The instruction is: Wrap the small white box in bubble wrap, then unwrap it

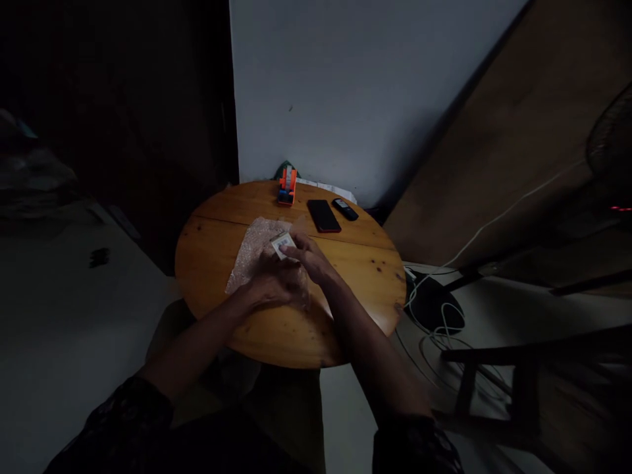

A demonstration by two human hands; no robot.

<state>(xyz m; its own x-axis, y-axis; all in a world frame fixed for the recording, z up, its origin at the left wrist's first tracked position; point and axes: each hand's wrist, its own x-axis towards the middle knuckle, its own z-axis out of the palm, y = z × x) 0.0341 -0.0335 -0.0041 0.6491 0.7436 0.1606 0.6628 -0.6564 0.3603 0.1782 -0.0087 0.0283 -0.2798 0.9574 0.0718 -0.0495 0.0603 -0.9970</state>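
A person seated at a round wooden desk [355, 276] works two bare hands over one small white box [282, 245] in a dim room. The box sits near the middle of the desk, on the far part of a single sheet of bubble wrap [249, 253]. Its pale printed face is turned up. Its long axis runs roughly across the desk from left to right, with the right end angled a little toward the wall.

The right hand [309, 258] reaches in from the right, its grip pinching the box's right edge with the fingertips. The left hand [276, 280] lies knuckles-up on the wrap just below the box, fingers curled toward its near side. The dim light does not show whether that grip is closed on the box.

The wrap lies flat, stretching from the near left toward the far centre of the desk.

Three other items stand in a row along the desk's far edge, well apart from the hands: one orange tape dispenser [287, 186], one black phone [324, 216] with a red rim lying face up, and one smaller dark handset [345, 209] just beside it. White cables [434, 316] coil on the floor to the right, near one dark chair [518, 368].
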